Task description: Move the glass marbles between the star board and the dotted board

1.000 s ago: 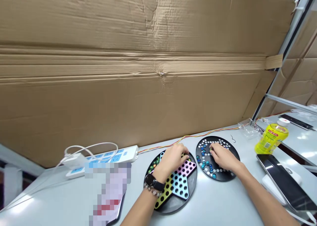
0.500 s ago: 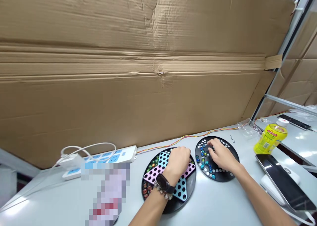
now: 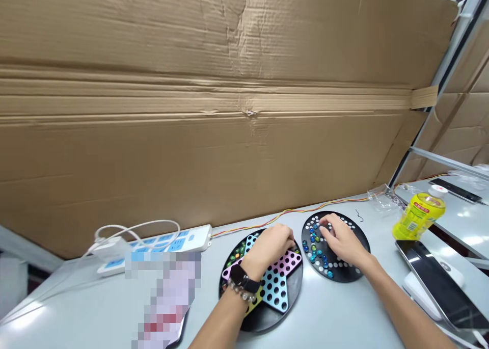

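a left hand (image 3: 268,246) curls knuckles-up over a chinese checkers star (image 3: 275,288) with pink, cyan and yellow arms punched with holes, its fingers hidden, so whether it grips the star or anything else cannot be told. the star sits on a round black board (image 3: 267,323), with green glass marbles (image 3: 239,250) showing in the dark gap at its far left. just to the right, a right hand (image 3: 344,242) reaches over a second black disc (image 3: 355,271) ringed with white dots, its fingers loosely curved and narrowly spread, tips down among blue and green glass marbles (image 3: 315,249) that trail in a far-to-near band along the disc's left side. that band lies nearer the right hand than the left, and whether a marble is held between the fingertips cannot be told. a smartwatch (image 3: 239,278) and bead bracelet (image 3: 240,294) circle the left wrist. both boards rest on a pale counter (image 3: 324,321), with a multicoloured wire (image 3: 290,211) behind them, a yellow drink bottle (image 3: 418,216) and dark tablet (image 3: 443,283) to the right, a white power strip (image 3: 179,242) and pixelated object (image 3: 164,298) to the left, and corrugated cardboard (image 3: 191,160) along the far edge.
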The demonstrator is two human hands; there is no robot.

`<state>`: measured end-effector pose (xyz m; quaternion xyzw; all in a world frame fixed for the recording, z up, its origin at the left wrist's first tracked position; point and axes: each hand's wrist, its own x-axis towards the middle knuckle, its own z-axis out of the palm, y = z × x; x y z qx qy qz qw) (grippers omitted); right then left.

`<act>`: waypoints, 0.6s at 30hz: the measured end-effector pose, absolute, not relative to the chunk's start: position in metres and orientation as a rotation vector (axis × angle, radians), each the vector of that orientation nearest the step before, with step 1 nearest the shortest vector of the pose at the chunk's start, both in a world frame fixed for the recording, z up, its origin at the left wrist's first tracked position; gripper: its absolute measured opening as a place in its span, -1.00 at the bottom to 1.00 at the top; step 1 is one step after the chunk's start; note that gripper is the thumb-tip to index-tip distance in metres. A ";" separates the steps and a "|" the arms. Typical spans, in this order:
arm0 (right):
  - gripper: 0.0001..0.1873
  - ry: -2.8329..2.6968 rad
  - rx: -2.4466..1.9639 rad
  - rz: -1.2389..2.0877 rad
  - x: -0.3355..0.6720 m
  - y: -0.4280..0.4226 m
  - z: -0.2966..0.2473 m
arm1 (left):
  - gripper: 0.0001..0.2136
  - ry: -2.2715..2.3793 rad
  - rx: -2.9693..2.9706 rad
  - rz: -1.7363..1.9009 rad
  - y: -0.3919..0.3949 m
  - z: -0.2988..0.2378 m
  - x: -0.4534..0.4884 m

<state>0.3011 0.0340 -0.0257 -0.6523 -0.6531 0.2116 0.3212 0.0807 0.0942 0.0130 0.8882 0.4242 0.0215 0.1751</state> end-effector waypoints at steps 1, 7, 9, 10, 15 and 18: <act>-0.79 -1.667 -1.652 0.622 0.299 0.035 -0.025 | -0.82 1.176 2.512 0.100 0.096 0.016 0.078; -0.51 -1.245 -1.130 1.456 0.276 0.032 -0.021 | -0.82 0.931 2.488 0.628 0.087 0.035 0.085; -0.49 -1.080 -0.961 1.662 0.267 0.027 -0.021 | -0.84 0.851 2.522 0.667 0.079 0.032 0.095; -0.50 -1.001 -0.910 1.735 0.264 0.026 -0.021 | -0.84 0.832 2.541 0.670 0.076 0.029 0.099; -0.49 -0.845 -0.880 1.873 0.259 0.023 -0.022 | -0.73 0.825 2.516 0.725 0.072 0.018 0.105; -0.54 -1.017 -1.008 1.716 0.267 0.028 -0.023 | -0.73 0.809 2.512 0.716 0.079 0.019 0.096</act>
